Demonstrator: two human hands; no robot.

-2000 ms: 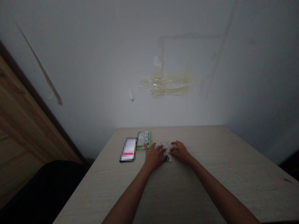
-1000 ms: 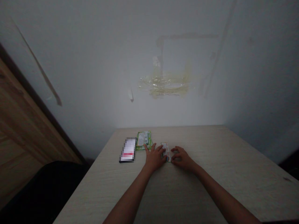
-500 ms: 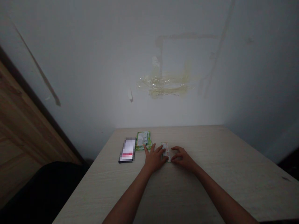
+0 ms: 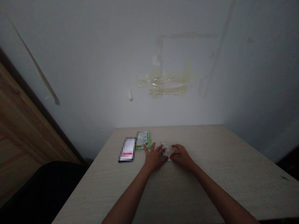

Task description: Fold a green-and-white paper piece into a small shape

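A small flat packet, whitish with green and reddish print, lies on the table between my hands. My left hand is spread palm down at its left side, with the thumb and a forefinger resting on it. My right hand comes in from the right, fingers bent, the thumb and a fingertip drawn together at the packet's lower right edge. Beyond my left fingertips lies a green and white packet stack, touching or nearly touching those fingers. Part of the small packet is hidden under my left fingers.
A phone with a lit, blurred screen lies left of the green stack. The pale wooden table meets a grey wall with tape stuck on it. A dark object stands beyond the table's left edge.
My right hand has shifted slightly left, its thumb and fingertip now closer to the small packet's edge. My left hand has stayed almost in place.
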